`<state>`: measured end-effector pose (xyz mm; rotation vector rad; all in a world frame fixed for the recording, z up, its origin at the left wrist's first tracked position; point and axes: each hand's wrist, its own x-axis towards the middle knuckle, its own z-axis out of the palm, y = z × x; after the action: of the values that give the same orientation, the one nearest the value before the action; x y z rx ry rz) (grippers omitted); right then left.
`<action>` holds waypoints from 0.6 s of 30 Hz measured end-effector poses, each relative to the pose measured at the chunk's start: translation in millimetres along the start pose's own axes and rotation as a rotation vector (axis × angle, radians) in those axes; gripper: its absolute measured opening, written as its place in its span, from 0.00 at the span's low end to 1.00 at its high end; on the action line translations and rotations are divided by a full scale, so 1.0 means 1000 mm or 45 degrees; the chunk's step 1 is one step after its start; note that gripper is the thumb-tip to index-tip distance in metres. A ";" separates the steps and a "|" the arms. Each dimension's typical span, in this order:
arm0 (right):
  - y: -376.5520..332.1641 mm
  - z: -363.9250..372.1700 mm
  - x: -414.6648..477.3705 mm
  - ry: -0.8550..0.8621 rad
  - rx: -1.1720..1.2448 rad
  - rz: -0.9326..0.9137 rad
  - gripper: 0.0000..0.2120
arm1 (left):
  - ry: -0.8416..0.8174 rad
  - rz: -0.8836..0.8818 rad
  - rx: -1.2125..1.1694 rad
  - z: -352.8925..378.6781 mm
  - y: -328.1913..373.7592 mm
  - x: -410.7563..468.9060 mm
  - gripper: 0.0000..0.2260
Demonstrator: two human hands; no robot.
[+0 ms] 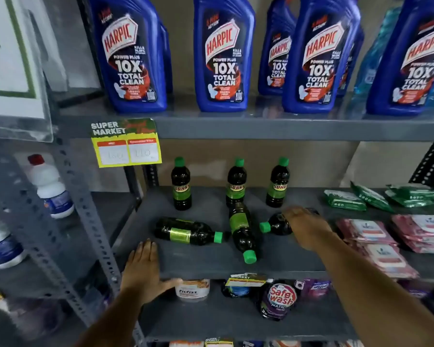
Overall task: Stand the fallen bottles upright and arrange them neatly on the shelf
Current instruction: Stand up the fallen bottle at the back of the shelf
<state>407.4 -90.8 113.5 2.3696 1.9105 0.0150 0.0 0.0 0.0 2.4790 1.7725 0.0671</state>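
Note:
Three dark bottles with green caps and green labels stand upright at the back of the grey middle shelf (198,259): left (181,185), middle (236,182), right (277,184). Three more lie fallen in front of them. One lies at the left (186,231) with its cap to the right, and one in the middle (242,232) points its cap toward me. My right hand (307,227) covers and grips the body of the third fallen bottle (274,225), whose cap points left. My left hand (143,269) rests flat on the shelf's front left edge, fingers apart.
Large blue Harpic bottles (223,53) fill the shelf above, with a yellow price tag (127,144) hanging from its edge. Green packets (361,196) and pink packets (376,244) lie on the right of the middle shelf. Detergent pouches (278,299) sit below. White bottles (49,186) stand on the left rack.

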 end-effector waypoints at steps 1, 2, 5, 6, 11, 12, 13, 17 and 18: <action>0.001 -0.001 0.005 -0.006 -0.025 0.004 0.35 | 0.001 -0.002 -0.016 0.002 -0.001 0.001 0.62; 0.003 -0.001 0.009 0.000 -0.026 -0.003 0.36 | 0.046 -0.009 -0.035 0.002 0.000 0.001 0.62; 0.011 0.008 0.023 -0.032 -0.072 -0.055 0.39 | 0.067 -0.017 -0.013 0.004 -0.002 0.003 0.62; 0.013 0.015 0.026 -0.044 -0.095 -0.078 0.40 | 0.046 -0.018 0.000 0.004 -0.001 0.003 0.61; 0.017 0.026 0.031 0.034 -0.215 -0.139 0.38 | -0.043 -0.079 0.029 0.000 0.003 0.005 0.64; 0.019 0.027 0.030 0.036 -0.211 -0.140 0.38 | -0.050 -0.086 0.021 -0.001 0.004 0.005 0.64; 0.019 0.028 0.030 0.036 -0.189 -0.141 0.39 | -0.060 -0.091 0.015 -0.002 0.004 0.005 0.63; 0.027 0.028 0.033 0.026 -0.084 -0.191 0.37 | -0.072 -0.101 0.015 -0.003 0.007 0.003 0.62; 0.030 0.026 0.033 0.043 -0.016 -0.190 0.37 | -0.064 -0.101 0.012 -0.003 0.007 0.002 0.62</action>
<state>445.6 -66.8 88.1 2.2266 2.0910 0.0561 6.9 0.2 3.8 2.3914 1.8525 -0.0089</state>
